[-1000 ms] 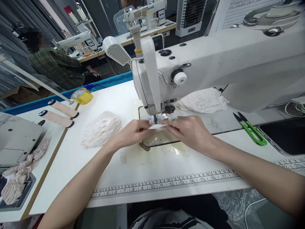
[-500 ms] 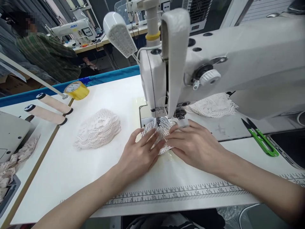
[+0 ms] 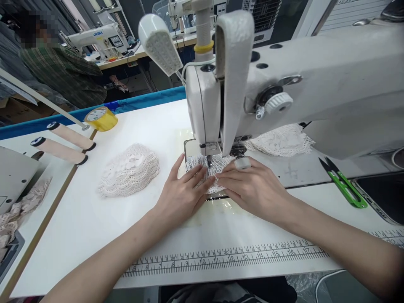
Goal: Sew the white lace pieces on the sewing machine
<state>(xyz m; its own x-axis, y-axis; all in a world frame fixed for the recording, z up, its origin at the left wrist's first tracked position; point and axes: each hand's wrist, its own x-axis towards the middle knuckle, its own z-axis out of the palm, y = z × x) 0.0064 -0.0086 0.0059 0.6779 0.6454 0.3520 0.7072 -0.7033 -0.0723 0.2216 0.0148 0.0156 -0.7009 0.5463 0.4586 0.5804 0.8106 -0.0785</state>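
Observation:
A white lace piece (image 3: 217, 164) lies under the needle and presser foot (image 3: 209, 160) of the sewing machine (image 3: 202, 105). My left hand (image 3: 180, 191) rests on its left and near side, fingers stretched out and apart, thumb pointing away from me. On the other side, my right hand (image 3: 257, 185) has its fingers closed together on the lace edge, partly behind a round white knob (image 3: 242, 163). Its fingertips nearly meet those of the left hand. Part of the lace is hidden beneath both hands.
Stacked lace pieces (image 3: 129, 170) lie at left, and more lace (image 3: 280, 139) lies behind the needle. Green thread snips (image 3: 345, 185) and a phone (image 3: 381, 195) are at right. Thread cones (image 3: 59, 150) and yellow tape (image 3: 101, 119) stand at left. A person (image 3: 59, 75) sits beyond.
The lace has moved away from me under the presser foot, uncovering a dark edge of the plate. My left hand has shifted slightly forward and left, its thumb spreading out; the right moved slightly forward.

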